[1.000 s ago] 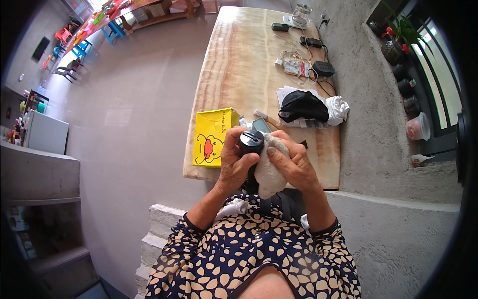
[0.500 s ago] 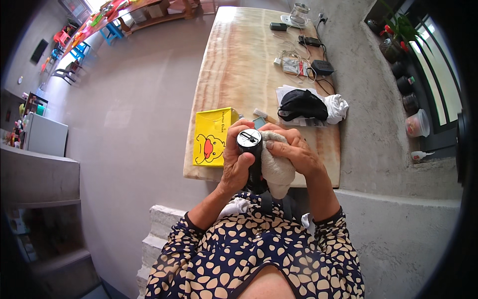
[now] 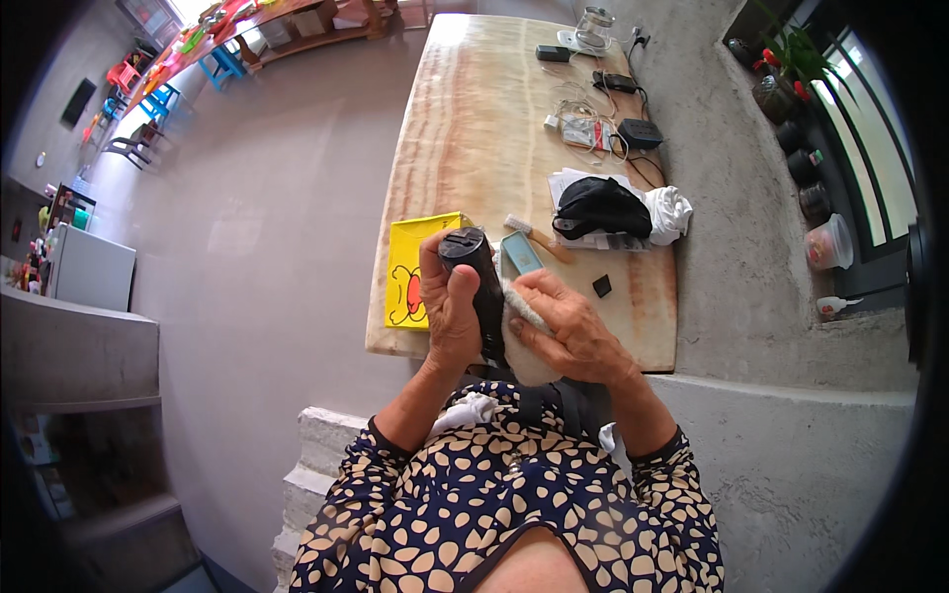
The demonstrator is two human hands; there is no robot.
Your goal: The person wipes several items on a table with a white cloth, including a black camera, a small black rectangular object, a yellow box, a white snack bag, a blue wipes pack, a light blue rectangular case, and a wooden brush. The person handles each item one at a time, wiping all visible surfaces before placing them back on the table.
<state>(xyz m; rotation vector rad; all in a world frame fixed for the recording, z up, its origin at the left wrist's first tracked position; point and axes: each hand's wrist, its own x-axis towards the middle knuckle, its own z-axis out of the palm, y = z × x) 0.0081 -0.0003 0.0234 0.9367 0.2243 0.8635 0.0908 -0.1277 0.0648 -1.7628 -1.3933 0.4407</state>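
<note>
My left hand point(image 3: 452, 316) is wrapped round a black cylinder point(image 3: 486, 306), held upright and tilted slightly left, with its flat round end up. What kind of device it is I cannot make out. Against the cylinder's right side lies a pale, fluffy cloth point(image 3: 526, 358), pinched between the thumb and fingers of my right hand point(image 3: 576, 331). Just beyond the hands, a light blue case point(image 3: 521, 254) rests on the table beside a wooden-handled brush point(image 3: 542, 237). A small black square piece point(image 3: 601, 286) lies right of my right hand.
The stone-topped table point(image 3: 484, 128) bears a yellow bag with a duck face point(image 3: 403, 257), partly behind my left hand. Farther right are a black pouch point(image 3: 600, 208), a white cloth point(image 3: 669, 214), tangled cables point(image 3: 583, 114), a black adapter point(image 3: 640, 133) and a glass jar point(image 3: 595, 28).
The cylinder has moved left and up, its shiny top now turned away and dark. My right hand with the cloth has slid lower, uncovering the blue case and the black square piece.
</note>
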